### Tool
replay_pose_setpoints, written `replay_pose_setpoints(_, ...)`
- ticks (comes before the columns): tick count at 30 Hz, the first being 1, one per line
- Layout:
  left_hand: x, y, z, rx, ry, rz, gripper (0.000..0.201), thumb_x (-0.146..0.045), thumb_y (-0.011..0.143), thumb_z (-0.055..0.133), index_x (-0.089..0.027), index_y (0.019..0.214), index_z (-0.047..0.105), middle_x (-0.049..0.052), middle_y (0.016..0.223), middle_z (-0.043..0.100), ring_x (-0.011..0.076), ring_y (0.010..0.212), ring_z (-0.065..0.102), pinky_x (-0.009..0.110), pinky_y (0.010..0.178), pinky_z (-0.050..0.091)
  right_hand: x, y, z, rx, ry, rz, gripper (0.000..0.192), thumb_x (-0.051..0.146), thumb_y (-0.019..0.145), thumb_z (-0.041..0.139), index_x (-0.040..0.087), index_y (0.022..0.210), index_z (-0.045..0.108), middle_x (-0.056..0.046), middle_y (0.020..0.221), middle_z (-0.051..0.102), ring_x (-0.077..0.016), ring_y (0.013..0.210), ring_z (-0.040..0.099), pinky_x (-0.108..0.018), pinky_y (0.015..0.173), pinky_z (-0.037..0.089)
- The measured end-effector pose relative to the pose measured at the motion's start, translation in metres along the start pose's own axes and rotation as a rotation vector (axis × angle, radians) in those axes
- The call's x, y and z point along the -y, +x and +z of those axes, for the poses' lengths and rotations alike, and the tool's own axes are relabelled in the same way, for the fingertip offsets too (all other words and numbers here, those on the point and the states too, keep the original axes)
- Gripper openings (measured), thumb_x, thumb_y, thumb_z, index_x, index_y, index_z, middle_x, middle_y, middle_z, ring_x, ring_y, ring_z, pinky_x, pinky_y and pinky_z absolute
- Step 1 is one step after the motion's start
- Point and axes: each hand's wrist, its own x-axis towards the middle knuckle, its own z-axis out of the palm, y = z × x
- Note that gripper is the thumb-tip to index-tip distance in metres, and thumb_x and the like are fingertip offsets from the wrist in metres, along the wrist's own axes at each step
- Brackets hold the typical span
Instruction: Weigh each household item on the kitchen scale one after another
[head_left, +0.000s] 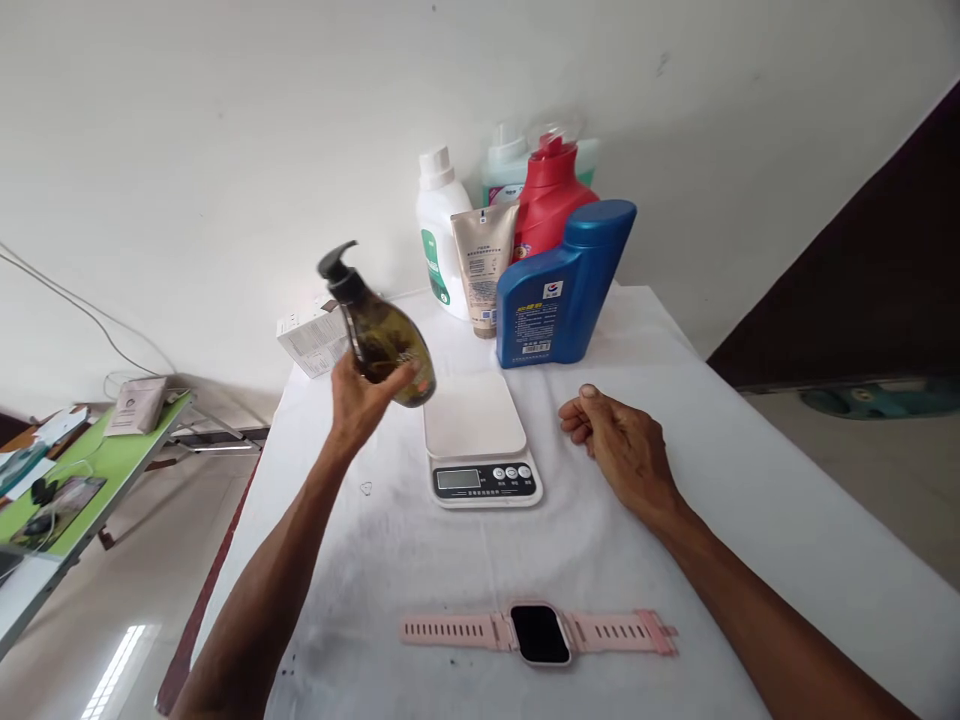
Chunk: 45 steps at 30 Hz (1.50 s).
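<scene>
Left hand point(360, 400) grips the dark pump bottle point(382, 335), fingers closed round its base, tilted in the air beside the scale point(480, 435). Right hand point(615, 440) rests loosely curled, empty, on the table point(750, 450). Advisable: right the bottle, set it centrally on the platform.

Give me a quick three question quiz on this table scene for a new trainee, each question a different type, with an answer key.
1. True or false: the left hand holds the pump bottle in the air.
2. What lies nearest the camera on the white table? A) pink watch B) blue jug C) tube
3. Fill in: the right hand rests beside the ____.

Key:
1. True
2. A, the pink watch
3. Kitchen scale
</scene>
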Motion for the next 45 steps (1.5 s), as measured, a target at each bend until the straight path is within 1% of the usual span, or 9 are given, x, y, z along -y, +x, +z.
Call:
replay_pose_setpoints(3, -0.006, -0.014, 0.031, 0.117, -0.052, -0.015, 0.040, -0.040, 0.068, 0.092, -0.017, 0.097, 0.075, 0.009, 0.098, 0.080, 0.0278, 0.088, 0.075, 0.039, 0.078, 0.060, 0.002, -0.001, -0.001, 0.013, 0.004, -0.026, 0.073, 0.083, 0.093, 0.040, 0.020, 0.071, 0.070, -0.008, 0.070, 0.069, -0.0202, 0.063, 0.062, -0.034, 0.061, 0.051)
replay_pose_setpoints(6, -0.004, -0.024, 0.052, 0.165, -0.029, -0.032, 0.039, -0.037, 0.068, 0.092, -0.019, 0.096, 0.073, 0.008, 0.096, 0.079, 0.0264, 0.086, 0.073, 0.037, 0.074, 0.059, 0.003, -0.001, -0.002, 0.016, -0.001, -0.042, 0.075, 0.084, 0.093, 0.038, 0.020, 0.070, 0.069, -0.008, 0.069, 0.069, -0.0200, 0.062, 0.062, -0.033, 0.061, 0.051)
replay_pose_setpoints(13, 0.002, -0.031, 0.066, 0.145, 0.073, -0.022, 0.049, -0.043, 0.063, 0.094, -0.019, 0.095, 0.066, 0.007, 0.091, 0.075, 0.0248, 0.079, 0.068, 0.036, 0.067, 0.053, 0.004, -0.002, -0.002, 0.026, 0.012, -0.035, 0.076, 0.086, 0.091, 0.039, 0.020, 0.070, 0.069, -0.008, 0.070, 0.070, -0.0199, 0.063, 0.062, -0.033, 0.063, 0.050)
replay_pose_setpoints(18, 0.000, -0.035, 0.056, 0.239, 0.000, 0.010, 0.064, -0.053, 0.066, 0.093, -0.021, 0.114, 0.065, 0.011, 0.112, 0.073, 0.0281, 0.098, 0.069, 0.039, 0.082, 0.055, 0.003, -0.002, -0.002, 0.020, -0.005, -0.022, 0.073, 0.082, 0.094, 0.039, 0.020, 0.070, 0.069, -0.007, 0.070, 0.069, -0.0205, 0.064, 0.062, -0.034, 0.065, 0.051)
replay_pose_setpoints(22, 0.017, -0.036, 0.033, 0.250, -0.127, 0.081, 0.064, -0.071, 0.092, 0.060, -0.023, 0.135, 0.059, 0.014, 0.137, 0.064, 0.0286, 0.119, 0.066, 0.042, 0.099, 0.053, 0.003, -0.002, -0.002, 0.022, -0.022, -0.030, 0.071, 0.079, 0.095, 0.038, 0.021, 0.070, 0.069, -0.007, 0.070, 0.069, -0.0206, 0.063, 0.062, -0.035, 0.066, 0.051)
replay_pose_setpoints(25, 0.049, -0.036, 0.014, 0.124, -0.088, -0.048, 0.061, -0.073, 0.099, 0.044, -0.021, 0.128, 0.061, 0.013, 0.122, 0.069, 0.0241, 0.101, 0.071, 0.037, 0.084, 0.056, 0.003, -0.001, -0.002, 0.018, -0.031, -0.027, 0.072, 0.080, 0.095, 0.038, 0.021, 0.070, 0.070, -0.007, 0.071, 0.070, -0.0210, 0.063, 0.062, -0.035, 0.066, 0.051)
replay_pose_setpoints(30, 0.094, -0.045, -0.005, -0.004, -0.012, -0.171, 0.053, -0.068, 0.101, 0.046, -0.019, 0.110, 0.065, 0.007, 0.098, 0.070, 0.0190, 0.079, 0.068, 0.034, 0.073, 0.055, -0.002, 0.002, -0.001, 0.007, -0.023, 0.002, 0.072, 0.084, 0.092, 0.041, 0.022, 0.071, 0.071, -0.008, 0.071, 0.070, -0.0216, 0.063, 0.062, -0.036, 0.063, 0.050)
replay_pose_setpoints(40, 0.092, -0.050, -0.009, 0.054, 0.071, -0.180, 0.048, -0.064, 0.101, 0.048, -0.021, 0.109, 0.067, 0.006, 0.097, 0.072, 0.0189, 0.079, 0.067, 0.034, 0.076, 0.054, -0.009, 0.002, 0.000, -0.002, 0.009, 0.053, 0.069, 0.083, 0.091, 0.047, 0.021, 0.074, 0.072, -0.007, 0.073, 0.070, -0.0207, 0.066, 0.062, -0.032, 0.057, 0.046)
replay_pose_setpoints(45, 0.092, -0.053, -0.013, 0.074, 0.068, -0.167, 0.047, -0.061, 0.101, 0.050, -0.019, 0.110, 0.066, 0.007, 0.099, 0.071, 0.0184, 0.082, 0.068, 0.033, 0.077, 0.056, -0.005, -0.005, -0.003, -0.004, 0.023, 0.018, 0.068, 0.081, 0.093, 0.046, 0.021, 0.074, 0.071, -0.007, 0.070, 0.068, -0.0196, 0.064, 0.060, -0.032, 0.058, 0.047)
